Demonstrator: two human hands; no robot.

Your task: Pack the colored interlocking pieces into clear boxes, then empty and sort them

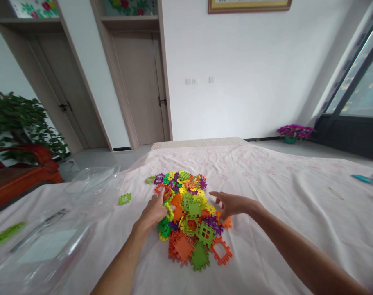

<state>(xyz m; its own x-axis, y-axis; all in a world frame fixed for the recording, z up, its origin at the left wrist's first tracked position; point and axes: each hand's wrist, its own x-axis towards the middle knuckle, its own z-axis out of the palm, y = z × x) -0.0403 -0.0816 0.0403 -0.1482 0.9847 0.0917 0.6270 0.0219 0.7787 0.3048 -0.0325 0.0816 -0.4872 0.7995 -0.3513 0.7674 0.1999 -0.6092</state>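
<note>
A heap of plastic interlocking building pieces [194, 209] lies on the cloth in front of me, in orange, green, yellow and purple. Some are square with notched edges, others round like flowers. At the heap's left side, my left hand [152, 211] reaches in with its fingers apart. A yellow-green piece [169, 211] sits against its thumb side; I cannot make out whether it is gripped. Along the right side, my right hand [232, 203] is open, index finger stretched over the edge. Its thumb hangs over an orange piece [225, 221].
Clear plastic containers [51, 254] stand on the left of the pale cloth [266, 246]. One green piece [125, 199] lies apart from the heap, another green piece [8, 233] farther left. A blue object [362, 178] rests at the far right. A wooden chair [26, 168] stands at left.
</note>
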